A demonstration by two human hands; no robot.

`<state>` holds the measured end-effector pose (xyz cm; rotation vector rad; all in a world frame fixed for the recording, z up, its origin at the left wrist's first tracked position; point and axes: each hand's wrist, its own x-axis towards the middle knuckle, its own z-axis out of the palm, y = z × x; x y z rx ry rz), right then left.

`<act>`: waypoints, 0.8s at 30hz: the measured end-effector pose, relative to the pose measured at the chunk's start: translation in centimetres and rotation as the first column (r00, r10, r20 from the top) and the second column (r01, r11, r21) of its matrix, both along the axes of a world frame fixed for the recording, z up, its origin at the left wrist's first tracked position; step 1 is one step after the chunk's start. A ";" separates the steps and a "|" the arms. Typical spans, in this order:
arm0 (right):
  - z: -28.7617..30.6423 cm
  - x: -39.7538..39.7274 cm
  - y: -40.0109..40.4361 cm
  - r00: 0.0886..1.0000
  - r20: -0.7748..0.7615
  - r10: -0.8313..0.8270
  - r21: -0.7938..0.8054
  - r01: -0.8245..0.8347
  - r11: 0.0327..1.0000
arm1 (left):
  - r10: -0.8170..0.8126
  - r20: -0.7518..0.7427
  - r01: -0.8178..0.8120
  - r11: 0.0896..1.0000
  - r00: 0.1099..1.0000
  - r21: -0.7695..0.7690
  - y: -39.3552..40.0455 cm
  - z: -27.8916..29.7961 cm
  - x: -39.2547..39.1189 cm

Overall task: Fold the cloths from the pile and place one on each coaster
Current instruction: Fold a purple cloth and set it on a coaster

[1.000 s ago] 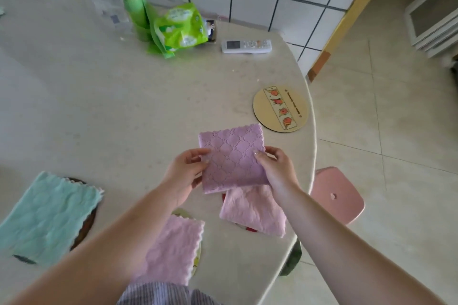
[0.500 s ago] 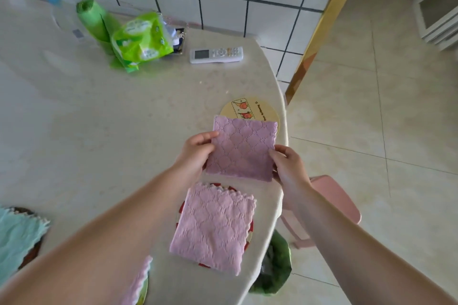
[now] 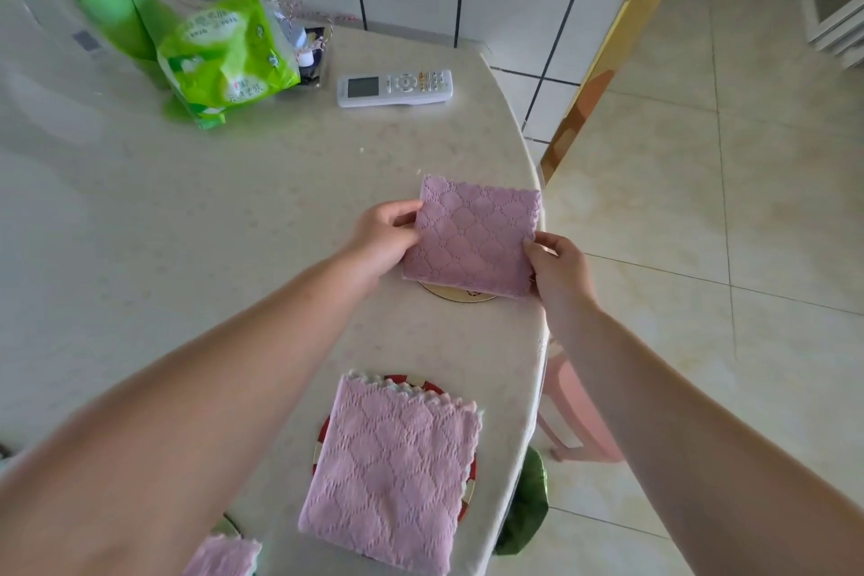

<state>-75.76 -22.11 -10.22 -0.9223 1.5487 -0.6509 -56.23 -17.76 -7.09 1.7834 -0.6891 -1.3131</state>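
A folded purple cloth (image 3: 472, 241) lies over a round tan coaster (image 3: 456, 292) near the table's right edge; only the coaster's near rim shows. My left hand (image 3: 385, 236) pinches the cloth's left edge and my right hand (image 3: 558, 269) grips its near right corner. Closer to me, a second folded pink cloth (image 3: 390, 470) covers a red-rimmed coaster (image 3: 470, 477). At the bottom edge a corner of a third pink cloth (image 3: 222, 557) shows on another coaster.
On the pale round table (image 3: 187, 248), at the back, stand a green roll (image 3: 117, 9), a green packet (image 3: 224, 56) and a white remote (image 3: 395, 87). A pink stool (image 3: 579, 412) and a green bag (image 3: 526, 505) sit below the table's right edge. A tiled wall rises behind.
Both hands carried the purple cloth away from me and to the right, from above the near coaster to over the tan coaster, which it now covers. My view shifted right.
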 end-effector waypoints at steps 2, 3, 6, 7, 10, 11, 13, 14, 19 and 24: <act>-0.1 0.1 -0.2 1.000 -0.029 0.013 -0.023 -0.013 1.000 | -0.010 -0.013 0.009 1.000 1.000 -0.019 0.2 0.0 -0.2; -0.1 0.1 -0.2 0.999 -0.042 0.020 -0.028 -0.021 0.999 | -0.007 -0.020 0.007 0.999 1.000 -0.035 0.4 0.3 -0.3; 0.1 0.2 -0.2 0.996 -0.066 0.062 -0.041 -0.065 0.997 | 0.070 -0.005 -0.070 0.996 0.998 -0.048 0.8 0.1 -0.3; 0.4 0.2 -0.1 0.995 -0.067 0.074 -0.046 -0.077 0.996 | 0.125 0.017 -0.125 0.992 0.992 -0.028 0.9 -0.2 -0.1; 0.9 -0.7 0.8 0.981 -0.139 0.135 -0.121 -0.152 0.981 | 0.178 0.118 -0.182 0.983 0.977 0.025 2.0 -1.5 0.3; 0.9 -1.1 1.2 0.972 -0.175 0.156 -0.152 -0.183 0.971 | 0.152 0.149 -0.157 0.987 0.977 0.024 2.6 -1.9 0.3; 0.6 -1.8 2.1 0.958 -0.221 0.183 -0.186 -0.226 0.956 | 0.085 0.195 -0.093 0.995 0.977 0.032 3.7 -2.4 0.1; 0.4 -2.1 2.5 0.952 -0.234 0.196 -0.191 -0.242 0.951 | 0.054 0.205 -0.065 0.997 0.977 0.044 4.1 -2.8 0.1; -0.2 -2.2 3.3 0.946 -0.257 0.197 -0.167 -0.244 0.955 | 0.050 0.190 -0.066 0.995 0.981 0.077 4.4 -3.9 0.5; 0.2 -1.8 3.5 0.932 -0.287 0.222 -0.160 -0.275 0.948 | 0.082 0.212 -0.097 0.994 0.974 0.058 4.3 -4.0 1.3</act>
